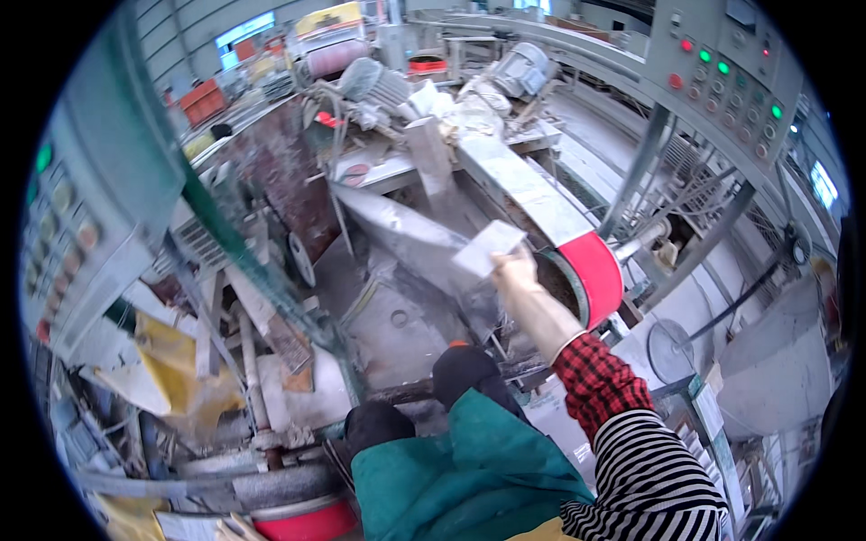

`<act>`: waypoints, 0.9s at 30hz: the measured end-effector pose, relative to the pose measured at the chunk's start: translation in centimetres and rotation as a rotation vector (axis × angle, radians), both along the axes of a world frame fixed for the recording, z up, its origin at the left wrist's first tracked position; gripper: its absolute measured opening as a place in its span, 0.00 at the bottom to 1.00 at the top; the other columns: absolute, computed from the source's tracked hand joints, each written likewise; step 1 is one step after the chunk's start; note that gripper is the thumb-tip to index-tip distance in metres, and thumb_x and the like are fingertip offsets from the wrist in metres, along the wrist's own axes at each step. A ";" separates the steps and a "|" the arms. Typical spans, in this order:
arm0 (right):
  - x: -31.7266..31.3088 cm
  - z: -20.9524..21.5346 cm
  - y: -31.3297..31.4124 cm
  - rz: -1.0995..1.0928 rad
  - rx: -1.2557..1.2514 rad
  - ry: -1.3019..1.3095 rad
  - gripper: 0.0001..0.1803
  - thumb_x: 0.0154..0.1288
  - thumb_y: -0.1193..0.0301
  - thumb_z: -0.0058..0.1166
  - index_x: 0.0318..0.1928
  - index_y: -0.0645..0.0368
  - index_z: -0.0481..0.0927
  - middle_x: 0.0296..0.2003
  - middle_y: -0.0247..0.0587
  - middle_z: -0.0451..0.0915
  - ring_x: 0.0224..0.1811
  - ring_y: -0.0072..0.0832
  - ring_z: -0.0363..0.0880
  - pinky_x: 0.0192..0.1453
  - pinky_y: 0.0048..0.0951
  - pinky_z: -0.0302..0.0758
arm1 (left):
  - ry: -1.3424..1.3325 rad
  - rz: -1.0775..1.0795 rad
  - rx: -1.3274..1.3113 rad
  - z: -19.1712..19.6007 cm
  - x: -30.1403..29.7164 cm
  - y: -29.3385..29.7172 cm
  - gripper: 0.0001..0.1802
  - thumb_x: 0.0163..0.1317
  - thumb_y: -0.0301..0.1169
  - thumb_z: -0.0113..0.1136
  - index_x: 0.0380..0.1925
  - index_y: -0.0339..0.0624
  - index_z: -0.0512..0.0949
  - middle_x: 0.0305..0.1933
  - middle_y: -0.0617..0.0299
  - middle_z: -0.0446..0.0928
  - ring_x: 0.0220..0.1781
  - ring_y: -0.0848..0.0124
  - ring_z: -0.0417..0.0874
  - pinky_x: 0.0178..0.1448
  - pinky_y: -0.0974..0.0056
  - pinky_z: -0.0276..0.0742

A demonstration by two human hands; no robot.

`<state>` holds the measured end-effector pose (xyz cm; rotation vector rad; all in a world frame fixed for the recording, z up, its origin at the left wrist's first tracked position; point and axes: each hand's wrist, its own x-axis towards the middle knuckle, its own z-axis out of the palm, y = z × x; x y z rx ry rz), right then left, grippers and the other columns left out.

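Observation:
My right arm reaches forward from the lower right, in a striped sleeve with a red and black checked cuff. At its end my right hand (pixel 514 270) is closed on the near right corner of a flat, pale rectangular tile (pixel 488 247). The tile is held out above a long grey metal chute (pixel 406 221), left of the red rounded end of a machine guard (pixel 594 275). Whether the tile touches the chute cannot be made out. My left hand is not in view.
A control panel (pixel 722 90) with lit green and red buttons stands at upper right, another panel (pixel 77 216) at left. Electric motors (pixel 523 70) and dusty scraps lie on the machine ahead. A green post (pixel 234 239) slants along the left. Below is my green apron (pixel 465 469).

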<state>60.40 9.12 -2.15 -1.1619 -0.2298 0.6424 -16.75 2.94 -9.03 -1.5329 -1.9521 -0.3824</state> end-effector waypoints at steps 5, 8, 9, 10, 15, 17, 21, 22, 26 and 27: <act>7.7 1.9 -5.5 -0.414 -0.189 -0.041 0.22 0.61 0.80 0.56 0.56 0.58 0.69 0.41 0.43 0.77 0.37 0.34 0.80 0.34 0.35 0.81 | -0.519 0.336 -0.107 5.7 3.0 -2.5 0.37 0.58 0.58 0.60 0.56 0.39 0.75 0.61 0.43 0.72 0.61 0.47 0.72 0.65 0.47 0.66; 13.7 -0.3 -11.7 -0.514 -0.359 -0.068 0.18 0.61 0.79 0.55 0.52 0.59 0.70 0.40 0.43 0.77 0.36 0.36 0.80 0.35 0.35 0.81 | -0.502 0.308 -0.120 4.9 5.1 -0.1 0.37 0.56 0.56 0.63 0.56 0.39 0.75 0.60 0.44 0.72 0.61 0.46 0.71 0.66 0.47 0.66; 14.6 -1.2 -12.0 -0.523 -0.336 -0.044 0.18 0.61 0.80 0.54 0.52 0.58 0.70 0.39 0.44 0.77 0.36 0.36 0.80 0.35 0.35 0.80 | -0.490 0.308 -0.117 5.1 5.1 -0.1 0.37 0.55 0.56 0.64 0.56 0.39 0.75 0.60 0.44 0.72 0.61 0.46 0.71 0.66 0.47 0.66; 15.5 -2.1 -12.0 -0.513 -0.335 -0.040 0.21 0.60 0.79 0.55 0.54 0.59 0.69 0.42 0.45 0.76 0.39 0.38 0.80 0.35 0.36 0.82 | -0.479 0.308 -0.111 5.2 5.2 -0.1 0.37 0.55 0.56 0.64 0.56 0.39 0.75 0.60 0.44 0.72 0.61 0.46 0.71 0.66 0.47 0.66; 18.1 -4.2 -10.0 -0.450 -0.371 -0.093 0.25 0.57 0.79 0.55 0.56 0.60 0.68 0.48 0.47 0.77 0.43 0.41 0.81 0.34 0.38 0.83 | -0.442 0.319 -0.105 5.5 5.5 -0.6 0.37 0.54 0.55 0.65 0.56 0.39 0.75 0.60 0.44 0.72 0.62 0.46 0.71 0.66 0.47 0.66; 18.9 -5.3 -9.0 -0.437 -0.431 -0.118 0.24 0.59 0.76 0.56 0.58 0.59 0.68 0.51 0.48 0.77 0.44 0.41 0.81 0.39 0.43 0.81 | -0.429 0.325 -0.103 5.7 5.8 -0.8 0.37 0.54 0.54 0.66 0.56 0.40 0.75 0.60 0.44 0.72 0.62 0.46 0.71 0.66 0.47 0.66; 24.6 -9.3 -12.0 0.025 -1.277 -0.907 0.19 0.61 0.69 0.54 0.52 0.60 0.70 0.32 0.48 0.79 0.29 0.39 0.82 0.31 0.36 0.78 | -0.433 0.288 -0.119 5.3 7.2 0.5 0.37 0.53 0.54 0.67 0.56 0.40 0.75 0.60 0.44 0.72 0.62 0.46 0.71 0.66 0.47 0.66; 25.5 -9.3 -12.8 0.194 -1.453 -1.170 0.18 0.61 0.66 0.54 0.50 0.59 0.71 0.29 0.47 0.80 0.27 0.39 0.82 0.30 0.35 0.77 | -0.438 0.287 -0.119 5.2 7.2 0.5 0.37 0.52 0.53 0.68 0.56 0.40 0.75 0.60 0.44 0.72 0.62 0.46 0.71 0.66 0.47 0.66; 21.7 -6.6 -10.4 0.432 -1.661 -1.488 0.20 0.54 0.60 0.62 0.46 0.51 0.77 0.33 0.43 0.84 0.37 0.36 0.84 0.39 0.39 0.74 | -0.449 0.355 -0.086 5.7 5.9 -1.2 0.37 0.51 0.53 0.69 0.56 0.40 0.75 0.60 0.44 0.72 0.62 0.46 0.71 0.66 0.46 0.66; 21.4 -6.1 -10.6 0.430 -1.706 -1.574 0.22 0.52 0.57 0.64 0.47 0.49 0.78 0.35 0.42 0.84 0.40 0.36 0.84 0.44 0.41 0.74 | -0.468 0.356 -0.076 5.5 5.6 -1.1 0.37 0.51 0.53 0.69 0.56 0.40 0.75 0.60 0.44 0.72 0.62 0.46 0.71 0.66 0.46 0.66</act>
